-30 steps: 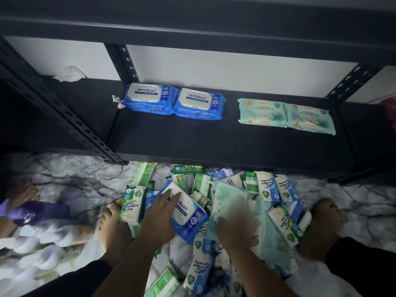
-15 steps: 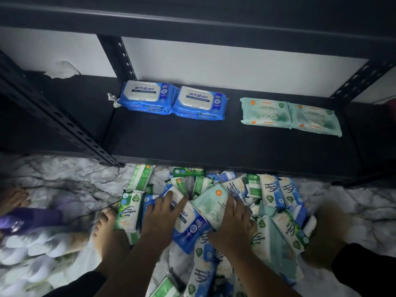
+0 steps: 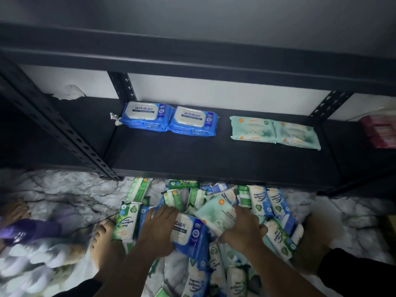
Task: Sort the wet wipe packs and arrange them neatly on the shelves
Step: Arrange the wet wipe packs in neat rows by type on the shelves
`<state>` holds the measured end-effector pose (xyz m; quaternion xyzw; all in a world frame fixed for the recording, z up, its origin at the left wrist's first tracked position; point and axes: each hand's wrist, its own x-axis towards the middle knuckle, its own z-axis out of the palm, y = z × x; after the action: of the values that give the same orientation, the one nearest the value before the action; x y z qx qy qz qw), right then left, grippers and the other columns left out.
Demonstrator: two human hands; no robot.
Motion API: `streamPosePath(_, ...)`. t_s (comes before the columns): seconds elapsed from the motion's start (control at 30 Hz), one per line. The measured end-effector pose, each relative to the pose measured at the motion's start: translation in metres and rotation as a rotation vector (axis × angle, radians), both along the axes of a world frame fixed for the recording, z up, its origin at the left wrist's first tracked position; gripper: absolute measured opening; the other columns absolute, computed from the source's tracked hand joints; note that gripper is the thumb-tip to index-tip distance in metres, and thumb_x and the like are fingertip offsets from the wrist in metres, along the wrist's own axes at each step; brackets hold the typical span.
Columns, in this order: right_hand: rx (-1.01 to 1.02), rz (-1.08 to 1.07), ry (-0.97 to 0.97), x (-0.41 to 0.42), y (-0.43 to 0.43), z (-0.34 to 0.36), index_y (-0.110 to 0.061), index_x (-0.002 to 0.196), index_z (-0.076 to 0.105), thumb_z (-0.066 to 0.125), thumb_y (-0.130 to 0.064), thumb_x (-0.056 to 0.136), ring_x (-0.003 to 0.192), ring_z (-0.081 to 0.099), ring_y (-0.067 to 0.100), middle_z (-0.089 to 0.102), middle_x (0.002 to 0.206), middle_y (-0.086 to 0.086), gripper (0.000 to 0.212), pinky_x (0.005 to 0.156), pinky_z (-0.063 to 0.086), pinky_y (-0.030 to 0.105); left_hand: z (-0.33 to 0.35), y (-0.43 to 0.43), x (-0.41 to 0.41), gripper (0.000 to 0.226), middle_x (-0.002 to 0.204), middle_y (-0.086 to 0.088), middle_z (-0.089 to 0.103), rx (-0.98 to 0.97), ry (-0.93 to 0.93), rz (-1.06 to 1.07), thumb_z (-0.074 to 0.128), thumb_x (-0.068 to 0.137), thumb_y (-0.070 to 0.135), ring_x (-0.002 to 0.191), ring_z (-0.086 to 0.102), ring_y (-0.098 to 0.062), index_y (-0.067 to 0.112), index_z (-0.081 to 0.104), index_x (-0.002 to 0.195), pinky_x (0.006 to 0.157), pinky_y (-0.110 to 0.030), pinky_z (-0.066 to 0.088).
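**Goods.** A loose heap (image 3: 267, 202) of wipe packs lies on the floor (image 3: 64, 189), hard against the front edge of the lowest shelf (image 3: 192, 159). Four packs are set along the shelf's back edge. A blue pair (image 3: 170, 120) sits left of the middle, and a green pair (image 3: 274, 132) sits toward the right end. Each pair touches end to end, with a gap between the two pairs. All four lie flat, long sides parallel to the front edge.

**Hands.** The left hand (image 3: 158, 230) is curled over the left end of a blue pack (image 3: 190, 230) on top of the heap, and as far as can be seen it is clamped on it. The right hand (image 3: 244, 230) grips a pale green pack (image 3: 214, 213) by its near right corner. That pack is raised off the heap and tilted, and its lower edge overlaps the blue pack.

**Governing relation.** Both destinations lie ahead of and above the hands, across the shelf's front edge. The blue pair is almost straight ahead of the left hand. The green pair is ahead and off to the right of the right hand. Each hand is therefore the nearer one for its own colour, and the arms need not cross.

Neither held pack is square to the shelf. The blue pack's long axis slants from the left hand toward the near right, and the green one runs diagonally.

**Judgement.** Each pack will need turning until its long side is parallel to the front edge before it is set down with its pair. The work is at an early stage, since most of the heap is unsorted.
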<state>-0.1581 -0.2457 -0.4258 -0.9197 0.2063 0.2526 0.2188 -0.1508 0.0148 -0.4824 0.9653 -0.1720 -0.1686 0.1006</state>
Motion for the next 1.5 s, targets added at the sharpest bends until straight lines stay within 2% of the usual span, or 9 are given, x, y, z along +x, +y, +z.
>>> streamPosePath(0.27,0.188,-0.162,-0.064,0.011,-0.053,0.031,-0.031,0.124,0.057,0.086,-0.044,0.023,0.106,0.06,0.02,0.062,0.117,-0.007,0.105,0.091,0.052,0.043,0.071,-0.034,0.014,0.103,0.146,0.006,0.05,-0.187,-0.034,0.139,0.086,0.06,0.05,0.135,0.042,-0.016,0.024,0.039,0.148,0.117,-0.039,0.031)
streamPosePath(0.43,0.277,-0.067,-0.127,0.054,-0.079,0.067,-0.022,0.089,0.063,0.09,-0.031,0.031,0.086,0.067,0.015,0.069,0.092,-0.006,0.064,0.077,0.058,0.04,0.105,-0.05,0.061,0.112,0.149,0.004,0.047,-0.243,-0.012,0.18,0.089,0.055,0.048,0.138,0.038,-0.02,0.037,0.034,0.152,0.116,-0.037,0.034)
streamPosePath(0.53,0.208,0.018,-0.15,0.096,-0.094,0.072,-0.031,0.105,0.058,0.089,-0.041,0.028,0.103,0.063,0.02,0.063,0.108,-0.009,0.083,0.087,0.053,0.046,0.107,-0.053,0.106,0.107,0.143,0.005,0.052,-0.236,-0.067,0.148,0.092,0.055,0.045,0.134,0.04,-0.02,0.034,0.042,0.148,0.112,-0.035,0.037)
streamPosePath(0.63,0.058,0.084,-0.151,0.138,-0.107,0.073,-0.042,0.141,0.041,0.091,-0.04,0.04,0.129,0.046,0.025,0.048,0.136,-0.01,0.112,0.105,0.037,0.049,0.111,-0.058,0.16,0.108,0.145,0.005,0.049,-0.192,-0.084,0.154,0.094,0.054,0.044,0.137,0.039,-0.02,0.036,0.042,0.148,0.114,-0.037,0.036)
streamPosePath(0.8,-0.069,0.169,-0.132,0.217,-0.131,0.061,-0.041,0.151,0.026,0.09,-0.042,0.043,0.134,0.036,0.034,0.04,0.149,0.001,0.125,0.108,0.035,0.05,0.108,-0.067,0.257,0.106,0.125,0.008,0.056,-0.214,-0.052,0.176,0.099,0.049,0.03,0.112,0.056,-0.013,0.032,0.05,0.143,0.1,-0.027,0.045)
streamPosePath(1.07,-0.195,0.249,-0.151,0.286,-0.14,0.06,-0.04,0.141,0.034,0.092,-0.035,0.049,0.126,0.035,0.035,0.051,0.134,-0.004,0.109,0.105,0.032,0.056,0.092,-0.084,0.346,0.097,0.128,-0.005,0.06,-0.153,-0.163,0.172,0.095,0.052,0.029,0.122,0.053,-0.03,0.021,0.055,0.139,0.103,-0.039,0.045)
streamPosePath(1.27,-0.253,0.267,-0.234,0.301,-0.136,0.048,-0.037,0.146,0.035,0.088,-0.034,0.063,0.129,0.038,0.034,0.05,0.137,0.001,0.099,0.107,0.032,0.054,0.067,-0.087,0.336,0.071,0.16,-0.008,0.027,-0.022,-0.263,0.216,0.073,0.077,0.026,0.146,0.023,-0.035,0.035,0.051,0.143,0.118,-0.049,0.03)
streamPosePath(1.4,-0.288,0.335,-0.26,0.31,-0.137,0.037,-0.032,0.155,0.025,0.089,-0.04,0.064,0.136,0.039,0.033,0.044,0.147,0.002,0.111,0.11,0.035,0.057,0.057,-0.091,0.315,0.06,0.154,-0.001,0.037,-0.073,-0.303,0.184,0.064,0.085,0.022,0.138,0.036,-0.029,0.031,0.05,0.143,0.107,-0.049,0.043)
streamPosePath(1.5,-0.36,0.383,-0.265,0.31,-0.14,0.032,-0.031,0.156,0.024,0.082,-0.033,0.074,0.142,0.032,0.029,0.035,0.155,-0.002,0.101,0.111,0.033,0.057,0.046,-0.089,0.31,0.059,0.153,-0.003,0.041,-0.076,-0.334,0.16,0.062,0.089,0.03,0.141,0.036,-0.028,0.028,0.046,0.146,0.109,-0.051,0.041)
